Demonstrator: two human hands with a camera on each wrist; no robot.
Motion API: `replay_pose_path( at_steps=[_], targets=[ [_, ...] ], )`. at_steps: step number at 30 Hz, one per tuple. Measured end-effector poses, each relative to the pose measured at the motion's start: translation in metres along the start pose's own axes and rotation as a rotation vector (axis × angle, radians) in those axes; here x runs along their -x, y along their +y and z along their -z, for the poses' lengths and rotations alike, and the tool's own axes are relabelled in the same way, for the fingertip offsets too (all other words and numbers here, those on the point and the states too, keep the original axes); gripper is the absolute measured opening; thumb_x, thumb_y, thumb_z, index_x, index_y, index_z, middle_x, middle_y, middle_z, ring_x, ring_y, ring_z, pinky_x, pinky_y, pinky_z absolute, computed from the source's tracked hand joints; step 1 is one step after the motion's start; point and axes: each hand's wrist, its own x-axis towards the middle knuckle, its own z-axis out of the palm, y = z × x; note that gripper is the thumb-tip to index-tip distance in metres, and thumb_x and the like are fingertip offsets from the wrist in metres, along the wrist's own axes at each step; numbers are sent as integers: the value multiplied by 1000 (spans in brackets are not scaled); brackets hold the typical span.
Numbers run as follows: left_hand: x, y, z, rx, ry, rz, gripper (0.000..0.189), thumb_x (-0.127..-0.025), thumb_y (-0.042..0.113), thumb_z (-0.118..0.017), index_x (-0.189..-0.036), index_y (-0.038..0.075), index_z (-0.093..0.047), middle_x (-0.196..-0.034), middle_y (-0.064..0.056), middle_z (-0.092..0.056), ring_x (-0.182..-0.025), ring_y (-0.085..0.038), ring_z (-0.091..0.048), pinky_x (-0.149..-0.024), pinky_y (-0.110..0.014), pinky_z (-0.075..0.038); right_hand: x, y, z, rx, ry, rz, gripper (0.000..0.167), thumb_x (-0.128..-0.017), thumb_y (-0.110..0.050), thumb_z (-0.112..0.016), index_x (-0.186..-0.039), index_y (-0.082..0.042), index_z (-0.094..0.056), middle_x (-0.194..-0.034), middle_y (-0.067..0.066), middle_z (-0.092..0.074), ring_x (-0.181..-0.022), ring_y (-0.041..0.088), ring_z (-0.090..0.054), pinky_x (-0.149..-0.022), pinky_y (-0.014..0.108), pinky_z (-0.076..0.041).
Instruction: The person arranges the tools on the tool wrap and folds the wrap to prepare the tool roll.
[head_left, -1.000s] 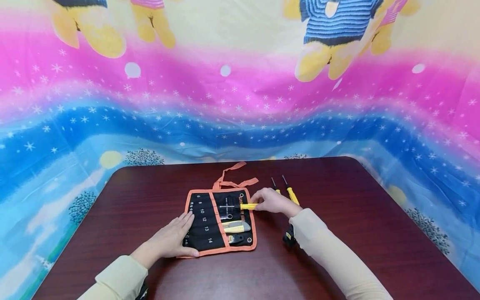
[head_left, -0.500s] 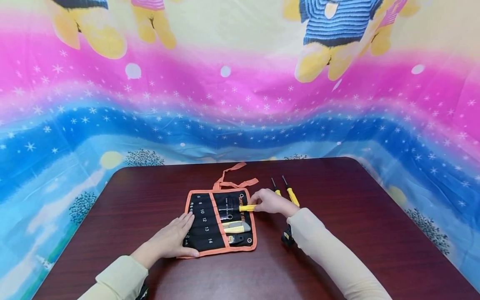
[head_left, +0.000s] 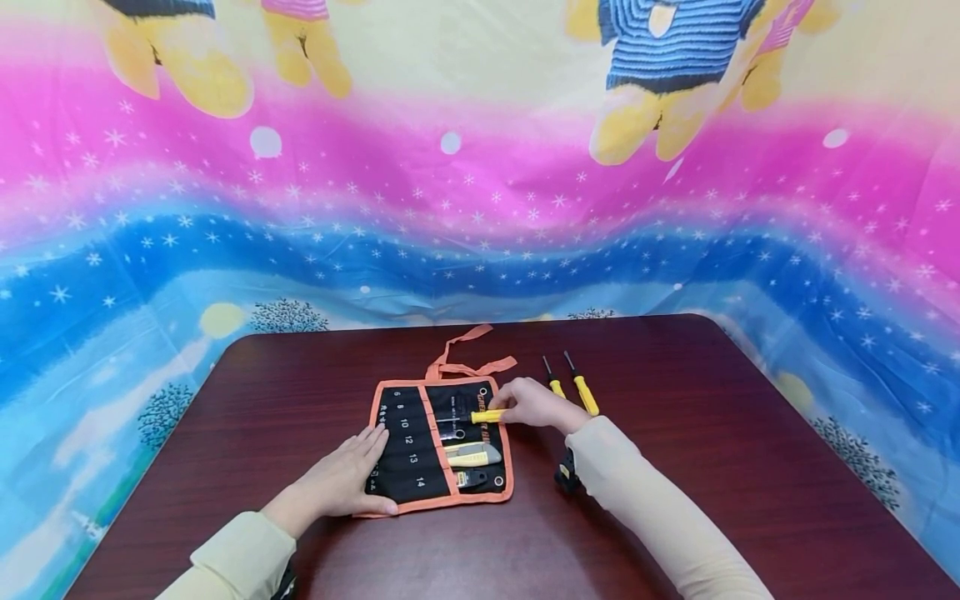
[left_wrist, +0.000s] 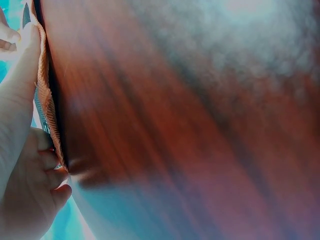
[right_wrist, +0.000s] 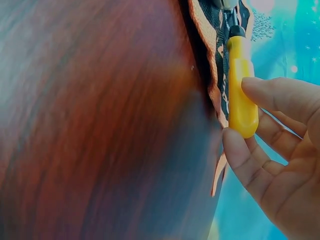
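A black tool pouch with orange trim [head_left: 397,483] lies unfolded on the table, with numbers printed down its left pocket panel. My left hand [head_left: 347,468] rests on its left side, fingers straight and thumb at the lower edge. With my right hand [head_left: 536,403] I pinch the yellow handle of a screwdriver [head_left: 486,417] over the pouch's right half. Its shaft points left toward the pockets, and the tip is hidden. In the right wrist view, thumb and fingertips hold the rear of the screwdriver handle [right_wrist: 242,95]. A yellow utility knife [head_left: 472,454] sits in a pocket below it.
A small black tool with a yellow label [head_left: 472,478] is tucked in the lowest pocket. Two yellow-handled screwdrivers [head_left: 585,393] lie beyond my right hand. Orange tie straps [head_left: 477,367] trail from the pouch's far edge. A printed cloth [head_left: 480,217] hangs behind the table.
My right hand has slid a little left with the screwdriver, and less of its shaft shows. The left hand stays where it was.
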Motion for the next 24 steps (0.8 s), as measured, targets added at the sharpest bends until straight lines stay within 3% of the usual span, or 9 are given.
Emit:
replay_pose_path(
  at_steps=[9,24],
  targets=[
    [0,0,0,1,0,7,113,-69,76,-54,-140,-9,-28,-144,-24,-26,-133,-37,-23,-104,-48,-24,-10,-2,-9,-46,12,6,21,-84,-3,-66,-104,-10,-71,-100,2,-65,-81,11,-58,-73,26,-51],
    [-1,0,0,5,-7,12,113,-69,75,-54,-140,-9,-28,-144,-25,-25,-133,-37,-22,-105,-48,-23,-22,-13,-16,-40,8,41,21,-86,-5,-64,-103,-13,-71,-96,-3,-64,-84,11,-57,-74,26,-50]
  ],
)
